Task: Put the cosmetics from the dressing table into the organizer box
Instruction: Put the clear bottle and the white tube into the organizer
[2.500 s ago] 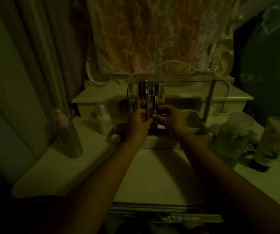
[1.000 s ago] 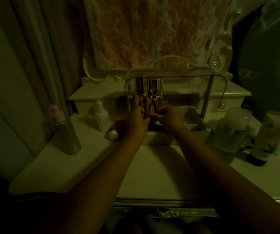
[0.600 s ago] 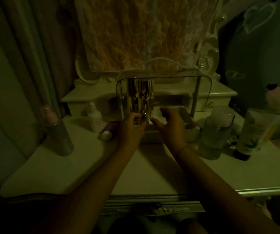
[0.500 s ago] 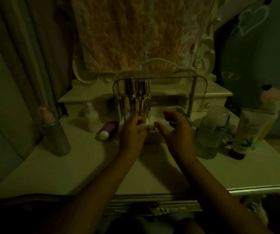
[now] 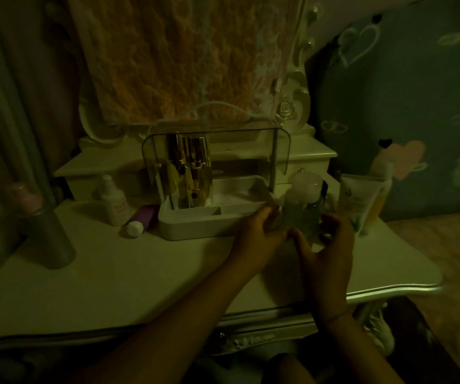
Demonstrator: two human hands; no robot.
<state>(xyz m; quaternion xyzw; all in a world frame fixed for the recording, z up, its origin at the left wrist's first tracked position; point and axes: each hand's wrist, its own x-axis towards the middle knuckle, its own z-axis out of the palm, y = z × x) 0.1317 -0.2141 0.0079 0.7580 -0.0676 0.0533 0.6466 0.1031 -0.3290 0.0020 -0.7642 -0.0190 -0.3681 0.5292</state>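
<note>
- The pale surface (image 5: 140,273) carries everything here; a lace cloth (image 5: 181,59) hangs over the mirror behind it.
- The organizer box (image 5: 195,227) stands at the back centre, a white tray with its clear lid (image 5: 237,151) raised upright.
- A silver spray can (image 5: 46,231) with a pink cap stands well apart, at the far left.
- The left hand (image 5: 256,236) reaches to the box's right front corner, fingers curled against the left side of the clear bottle (image 5: 303,206). Blur hides whether it grasps the bottle.
- The right hand (image 5: 325,248) wraps the bottle's lower part, thumb in front and fingers round the right side, grasping it.
- The clear bottle stands upright on the surface just to the right of the box.
- A white and yellow tube (image 5: 357,198) stands just right of the bottle.
- Gold bottles (image 5: 193,176) stand upright in the box's left rear compartment.
- A small white bottle (image 5: 114,203) stands left of the box.
- A purple tube (image 5: 144,217) lies between that bottle and the box, its white cap toward the front.
</note>
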